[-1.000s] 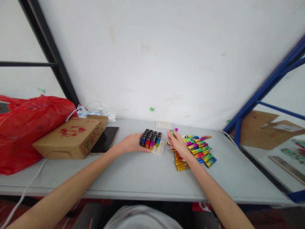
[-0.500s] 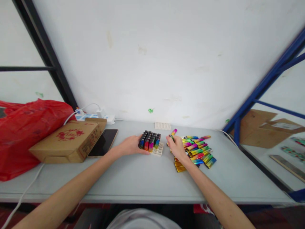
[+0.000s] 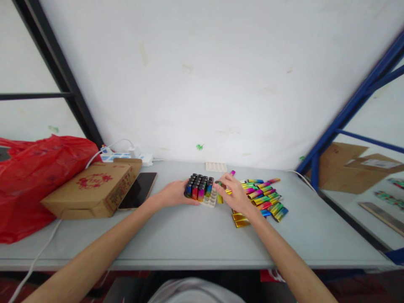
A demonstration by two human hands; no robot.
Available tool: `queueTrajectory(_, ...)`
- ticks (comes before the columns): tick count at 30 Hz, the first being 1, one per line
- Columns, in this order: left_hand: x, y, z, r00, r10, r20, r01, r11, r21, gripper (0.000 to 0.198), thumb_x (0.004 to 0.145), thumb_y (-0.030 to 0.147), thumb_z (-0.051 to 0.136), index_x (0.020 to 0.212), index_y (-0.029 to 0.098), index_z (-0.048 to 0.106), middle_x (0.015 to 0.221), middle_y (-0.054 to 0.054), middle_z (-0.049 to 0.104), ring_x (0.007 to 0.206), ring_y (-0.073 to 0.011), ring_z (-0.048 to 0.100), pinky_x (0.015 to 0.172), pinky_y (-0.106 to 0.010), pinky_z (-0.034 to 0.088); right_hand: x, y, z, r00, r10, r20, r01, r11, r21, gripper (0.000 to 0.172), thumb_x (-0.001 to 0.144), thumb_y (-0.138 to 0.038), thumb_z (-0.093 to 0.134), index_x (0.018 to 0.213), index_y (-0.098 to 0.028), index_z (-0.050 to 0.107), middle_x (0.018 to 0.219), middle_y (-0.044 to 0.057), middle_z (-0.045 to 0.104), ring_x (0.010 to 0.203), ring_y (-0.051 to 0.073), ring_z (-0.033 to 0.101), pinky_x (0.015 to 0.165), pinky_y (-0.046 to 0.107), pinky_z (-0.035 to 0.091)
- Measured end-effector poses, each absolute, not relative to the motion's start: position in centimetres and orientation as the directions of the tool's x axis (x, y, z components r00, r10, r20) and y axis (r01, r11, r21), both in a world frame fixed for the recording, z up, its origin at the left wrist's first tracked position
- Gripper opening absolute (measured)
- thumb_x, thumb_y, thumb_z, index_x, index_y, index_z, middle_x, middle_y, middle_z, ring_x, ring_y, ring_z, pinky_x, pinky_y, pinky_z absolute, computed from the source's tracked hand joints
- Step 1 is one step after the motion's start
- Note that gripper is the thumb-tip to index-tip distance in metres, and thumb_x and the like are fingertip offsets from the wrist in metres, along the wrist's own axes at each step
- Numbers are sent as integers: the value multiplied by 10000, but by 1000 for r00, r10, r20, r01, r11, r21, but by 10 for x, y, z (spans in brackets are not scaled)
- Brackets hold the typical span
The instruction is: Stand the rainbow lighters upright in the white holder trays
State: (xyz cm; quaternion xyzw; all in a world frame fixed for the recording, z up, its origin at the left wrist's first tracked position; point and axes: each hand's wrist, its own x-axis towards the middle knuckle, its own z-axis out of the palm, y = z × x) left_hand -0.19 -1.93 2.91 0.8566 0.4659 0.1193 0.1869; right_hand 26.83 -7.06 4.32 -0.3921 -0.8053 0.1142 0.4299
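Several shiny coloured lighters [image 3: 201,194] with black tops stand upright in rows in a white tray [image 3: 208,203], whose right-hand holes show bare. My left hand [image 3: 175,192] is wrapped round the left side of this block, thumb along the front. Just right of the tray, my right hand [image 3: 232,191] pinches a yellowish lighter [image 3: 220,197], which hangs upright from the fingertips, apart from the tray. Beyond that hand lies a loose pile of metallic rainbow lighters [image 3: 263,195], partly hidden by the hand and wrist.
A second white tray [image 3: 216,166] lies by the wall. To the left are a phone [image 3: 139,190], a cardboard box [image 3: 90,189], a red plastic bag [image 3: 41,181] and a power strip [image 3: 147,159]. A blue metal frame [image 3: 315,168] bounds the right side.
My right hand has moved left from the pile's edge to the tray's right side, bringing a lighter now held upright. My left hand keeps its hold on the block.
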Motion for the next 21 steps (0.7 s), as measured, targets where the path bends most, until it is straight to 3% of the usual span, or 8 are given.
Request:
queueTrajectory(4, -2, -20, 29, 563, 825, 47, 729, -523, 443, 891, 719, 779, 745, 1353, 166, 618, 1162, -130, 785, 1034, -375, 734, 843, -368, 532, 265, -70, 37, -359, 758, 545, 561, 642, -523, 371, 1045, -491, 530, 840, -210, 660, 713, 14, 603, 638, 175, 544, 628, 305, 424)
queueTrajectory(9, -1, -18, 28, 534, 845, 17, 759, -488, 431, 900, 657, 814, 758, 1344, 249, 618, 1138, -92, 790, 1030, -353, 743, 826, -346, 540, 263, -66, 28, -377, 747, 548, 547, 657, -519, 333, 1020, -498, 597, 994, -190, 720, 797, 39, 709, 652, 176, 617, 667, 300, 477)
queueTrajectory(16, -2, -19, 26, 552, 833, 42, 753, -520, 404, 912, 700, 793, 742, 1373, 197, 595, 1156, -116, 784, 1020, -361, 743, 838, -366, 549, 263, -61, 20, -379, 678, 630, 572, 707, -417, 404, 1013, -547, 604, 990, -166, 739, 790, 60, 711, 654, 179, 618, 655, 302, 476)
queueTrajectory(21, -2, -17, 26, 557, 830, 35, 752, -522, 402, 931, 684, 810, 742, 1388, 220, 586, 1147, -94, 790, 1024, -354, 746, 832, -354, 548, 261, -61, 21, -477, 684, 552, 577, 717, -391, 471, 1034, -589, 535, 948, -173, 739, 787, 51, 696, 658, 165, 600, 646, 278, 438)
